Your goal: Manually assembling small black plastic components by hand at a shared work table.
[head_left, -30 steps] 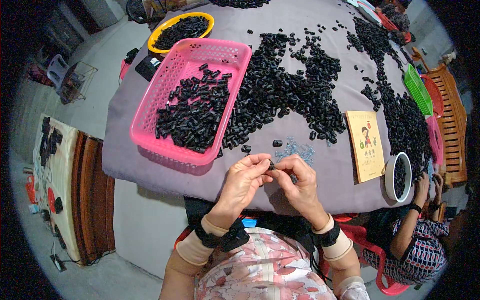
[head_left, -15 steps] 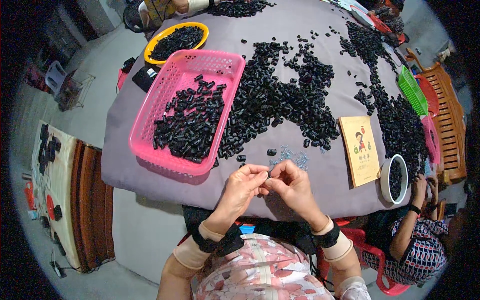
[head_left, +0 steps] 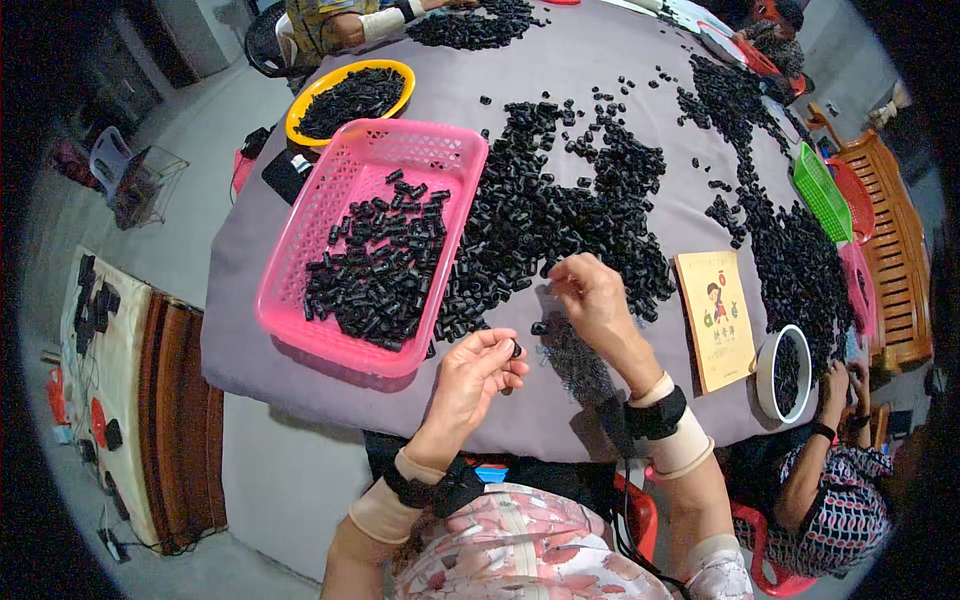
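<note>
Between the thumb and fingers of my left hand (head_left: pixel 476 372) is a small black plastic part (head_left: pixel 516 350), held near the table's front edge. My right hand (head_left: pixel 598 305) is apart from it, farther forward, with its fingers curled at the near edge of a large pile of black plastic parts (head_left: pixel 520 215). What its fingertips hold, if anything, cannot be made out. One loose black part (head_left: pixel 540 328) lies between my hands. Small thin silvery-blue pieces (head_left: pixel 575 362) are scattered in the shadow of my right forearm. Left of the pile stands a pink basket (head_left: pixel 290 250), partly filled with black parts.
A yellow bowl (head_left: pixel 296 128) of black parts stands behind the basket. On the right are a booklet (head_left: pixel 714 330), a white bowl (head_left: pixel 764 370) and a green basket (head_left: pixel 822 195). Co-workers' arms show at far left (head_left: pixel 375 25) and at right (head_left: pixel 822 410).
My hands were together over a small part. My right hand has moved away, forward to the pile's edge, while the left stays near the table edge with the part.
</note>
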{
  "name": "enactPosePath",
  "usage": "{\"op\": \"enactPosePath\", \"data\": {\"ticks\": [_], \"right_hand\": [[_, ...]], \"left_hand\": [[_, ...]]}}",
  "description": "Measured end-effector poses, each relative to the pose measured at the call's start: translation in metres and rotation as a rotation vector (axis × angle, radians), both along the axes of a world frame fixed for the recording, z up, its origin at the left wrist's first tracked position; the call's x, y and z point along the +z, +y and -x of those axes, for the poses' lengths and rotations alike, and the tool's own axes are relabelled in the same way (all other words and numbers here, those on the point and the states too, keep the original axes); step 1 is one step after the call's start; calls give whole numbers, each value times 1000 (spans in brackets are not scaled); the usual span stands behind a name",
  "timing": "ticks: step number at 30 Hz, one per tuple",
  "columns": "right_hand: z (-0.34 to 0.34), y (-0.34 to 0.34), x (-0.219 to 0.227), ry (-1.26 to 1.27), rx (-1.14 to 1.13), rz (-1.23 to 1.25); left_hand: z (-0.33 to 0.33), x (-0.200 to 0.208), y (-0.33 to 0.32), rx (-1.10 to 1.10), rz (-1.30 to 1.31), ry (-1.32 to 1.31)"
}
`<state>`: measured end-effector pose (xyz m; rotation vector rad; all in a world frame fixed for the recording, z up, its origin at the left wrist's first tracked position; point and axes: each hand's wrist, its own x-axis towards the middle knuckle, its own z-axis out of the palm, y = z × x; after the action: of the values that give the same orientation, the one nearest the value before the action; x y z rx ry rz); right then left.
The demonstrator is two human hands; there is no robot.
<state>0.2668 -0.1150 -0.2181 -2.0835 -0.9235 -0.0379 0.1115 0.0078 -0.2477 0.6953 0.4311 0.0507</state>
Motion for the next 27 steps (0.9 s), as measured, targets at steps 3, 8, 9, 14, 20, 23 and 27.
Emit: {"op": "enactPosePath", "data": {"ticks": [3,8,9,14,20,23,27], "right_hand": [[5,16,-3,-24,64,53],[8,29,-11,-191,24,212],[7,29,-11,-245,-4,242],[15,12,-5,-96,113,280],[-18,-15,-7,-342,-117,202],[-24,-12,-11,-386,-50,244],[-19,-15,-14,-329,50,295]], "left_hand": [[1,1,2,6,19,16],[-1,1,-1,9,-1,-2],[-2,2,-1,12,-3,-17],[0,-1,-1,18,2,-13],[1,-3,-3,22,-16,-17],[-2,-3,-4,25,-9,-20],[-2,-2,-4,30,1,-26]]}}
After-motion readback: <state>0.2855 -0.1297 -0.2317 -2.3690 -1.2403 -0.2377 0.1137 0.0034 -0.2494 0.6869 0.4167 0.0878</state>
